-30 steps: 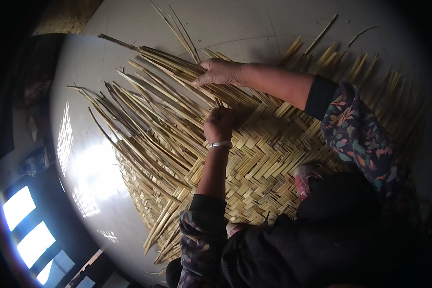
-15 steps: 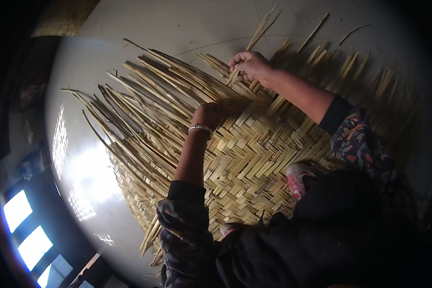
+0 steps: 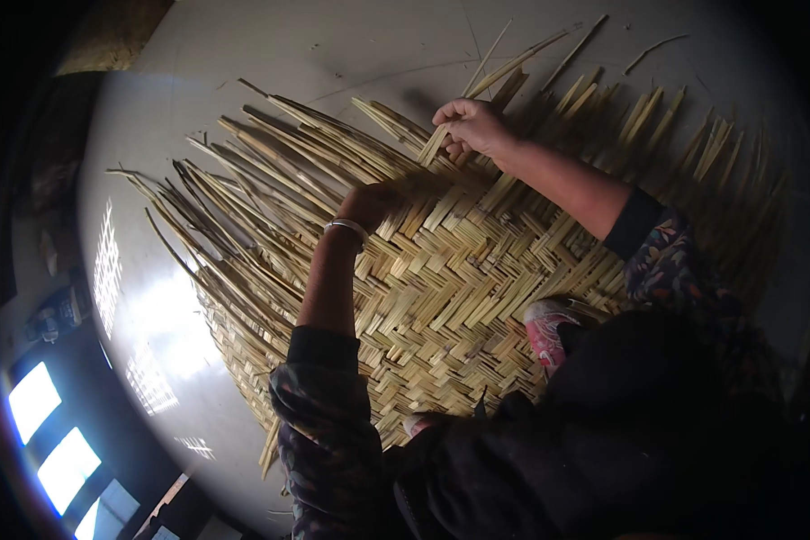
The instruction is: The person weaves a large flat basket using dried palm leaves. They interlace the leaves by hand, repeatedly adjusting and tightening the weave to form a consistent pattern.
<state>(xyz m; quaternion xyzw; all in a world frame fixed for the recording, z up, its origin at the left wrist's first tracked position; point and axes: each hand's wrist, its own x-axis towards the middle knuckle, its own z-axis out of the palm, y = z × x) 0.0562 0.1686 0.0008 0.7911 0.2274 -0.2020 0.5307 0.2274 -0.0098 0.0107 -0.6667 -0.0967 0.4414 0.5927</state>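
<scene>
A mat (image 3: 450,297) of flattened reed strips, woven in a zigzag pattern, spreads over the floor under me. At its far edge my right hand (image 3: 473,128) pinches a few pale reed strips (image 3: 434,144), whose free ends point up and away past the fingers. My left hand (image 3: 369,205), with a white bangle at the wrist, lies low on the mat's edge where the loose strips meet the weave. Its fingers are in shadow and turned away, so their grip is hidden.
Long unwoven reeds (image 3: 270,171) fan out to the far left, and shorter ends stick out along the far right. Loose reed pieces (image 3: 654,52) lie on the grey floor (image 3: 333,45). A pink patterned shoe (image 3: 547,333) rests on the mat. Bright light patches show at left.
My left hand has moved a little left along the mat's edge. The strips in my right hand have swung over to the right, and the hand stays nearly in place.
</scene>
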